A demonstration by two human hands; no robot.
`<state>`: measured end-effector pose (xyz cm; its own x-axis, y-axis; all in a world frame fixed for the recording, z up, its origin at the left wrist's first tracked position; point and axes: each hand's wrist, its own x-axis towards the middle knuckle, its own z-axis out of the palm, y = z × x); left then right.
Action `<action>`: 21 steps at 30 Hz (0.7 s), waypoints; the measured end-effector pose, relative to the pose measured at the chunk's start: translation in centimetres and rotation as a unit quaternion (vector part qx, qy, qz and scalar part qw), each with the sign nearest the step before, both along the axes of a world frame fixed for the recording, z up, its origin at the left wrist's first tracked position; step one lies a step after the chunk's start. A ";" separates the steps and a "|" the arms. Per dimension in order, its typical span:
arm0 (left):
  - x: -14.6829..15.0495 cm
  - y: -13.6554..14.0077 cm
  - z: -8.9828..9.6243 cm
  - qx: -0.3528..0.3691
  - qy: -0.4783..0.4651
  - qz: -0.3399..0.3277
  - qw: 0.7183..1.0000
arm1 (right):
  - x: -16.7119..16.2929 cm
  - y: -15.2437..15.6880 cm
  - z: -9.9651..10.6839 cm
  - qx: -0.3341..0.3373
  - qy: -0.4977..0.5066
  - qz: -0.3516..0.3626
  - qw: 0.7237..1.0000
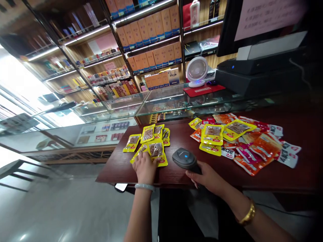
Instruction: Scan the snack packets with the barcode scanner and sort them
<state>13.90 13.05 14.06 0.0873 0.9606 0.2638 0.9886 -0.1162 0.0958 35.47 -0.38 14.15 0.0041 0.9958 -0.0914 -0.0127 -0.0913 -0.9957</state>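
My right hand [210,177] is wrapped round the handle of a dark grey barcode scanner [185,158]. A small blue light glows on top of the scanner's head. My left hand [145,167] lies with its fingers apart on the lower yellow snack packets [155,149] of a small group at the table's left. Other yellow packets [132,143] lie just beyond and beside it. To the right of the scanner is a larger mixed pile: yellow snack packets [212,130] on top, orange packets [266,145] and pink-red ones around them.
The dark red wooden table [181,136] meets a glass display counter [161,101]. On the counter a white fan [197,71] stands by a red mat [204,90]. A monitor [227,30] and black boxy equipment [242,79] are at right. Stocked shelves [148,40] line the back.
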 end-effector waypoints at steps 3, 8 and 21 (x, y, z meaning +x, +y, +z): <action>0.6 -0.2 -0.3 -0.002 -0.077 -0.061 0.995 | 0.5 -0.1 0.2 0.001 -0.006 -0.010 1.000; 2.1 -0.6 -0.8 -0.019 -0.200 -0.125 0.972 | 1.7 0.0 0.7 0.020 -0.014 -0.025 0.999; 13.1 1.5 0.6 -0.112 -0.446 -0.195 0.866 | 4.7 -1.2 -0.6 0.040 0.000 -0.099 0.994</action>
<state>27.04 14.55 14.65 0.2733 0.9399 0.2048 0.3988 -0.3045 0.8650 40.12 -1.53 13.56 0.2014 0.9794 -0.0126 -0.0236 -0.0080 -0.9997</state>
